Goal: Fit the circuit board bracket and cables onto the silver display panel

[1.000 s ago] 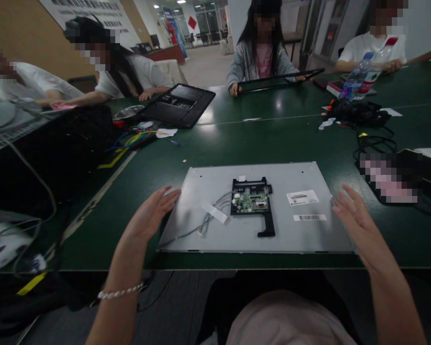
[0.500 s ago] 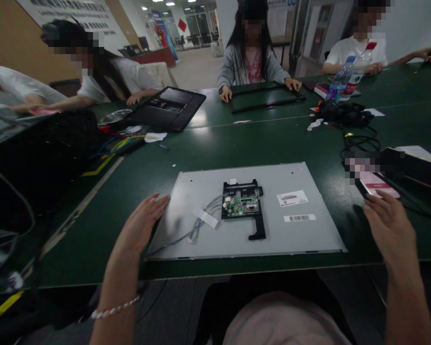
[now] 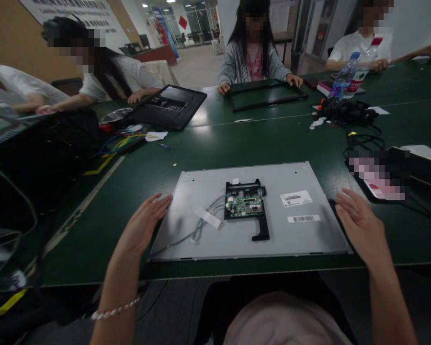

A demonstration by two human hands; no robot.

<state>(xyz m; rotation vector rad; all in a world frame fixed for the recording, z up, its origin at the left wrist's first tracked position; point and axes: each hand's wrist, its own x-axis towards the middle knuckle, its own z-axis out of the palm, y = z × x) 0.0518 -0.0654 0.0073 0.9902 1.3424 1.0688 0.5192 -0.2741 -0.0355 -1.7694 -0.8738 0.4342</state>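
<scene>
**A:** While both hands sit low in the head view, what lies between them?

**B:** A grey panel (image 3: 298, 237), flat on the green table (image 3: 258, 139). Its near edge runs close to the table's front edge, right before the person.

**A:** And the left hand (image 3: 145, 225)?

**B:** It is at the panel's left edge with the fingers straight and together, gripping nothing. The fingertips (image 3: 163, 200) reach the rim near the far left corner. A beaded bracelet (image 3: 115, 306) circles that wrist.

**A:** The right hand (image 3: 359, 225)?

**B:** It is just beside the panel's right edge, palm down, fingers loose and slightly spread, holding nothing. I cannot tell whether it touches the rim or hangs above the table.

**A:** What sits on the panel?

**B:** A small green circuit board (image 3: 244, 205) sits near the middle in a black bracket (image 3: 260, 230). Grey cables (image 3: 201, 229) run from it toward the near left corner, crossed by a strip of white tape (image 3: 208, 218). To the board's right are a white label (image 3: 296, 198) and a barcode sticker (image 3: 303, 218).

**A:** And further off?

**B:** Across the table another person's hands rest on a black frame (image 3: 267, 96). An open black housing (image 3: 168, 108) lies to the far left, with coloured wires (image 3: 125, 141) near it. Two plastic bottles (image 3: 345, 74) stand at the far right, behind a heap of black cords (image 3: 348, 112).
</scene>
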